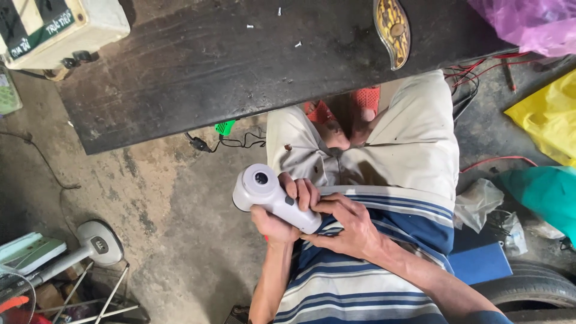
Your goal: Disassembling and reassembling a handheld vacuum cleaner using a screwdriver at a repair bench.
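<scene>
1. Over the lap, below the edge of the dark table [198, 72]: white handheld device [273, 198], round head with a dark circular opening facing up, slim handle running down toward the striped shirt [360, 288].
2. Left hand [282, 219]: wrapped under and around the handle, grip pressed together on the device, fingertips curled over the top beside a small dark button.
3. Right hand [351, 225]: laid against the lower end of the handle, fingers pinching at its seam or end; exact contact partly hidden by the knuckles.
4. Judged handling: best kept steady with the left hand as anchor, head clear of the thigh, so the right fingers can work the lower end without twisting the body.
5. Judged risk: smooth plastic, likely to slip if squeezed only at the narrow part; firmer hold nearer the head advised.
6. On the table: small loose screws [298, 44], a patterned oval dish [393, 30], a cream box [54, 27] at the far corner.
7. On the floor: fan base [99, 243], cables, yellow bag [549, 117], tyre [531, 291].
</scene>
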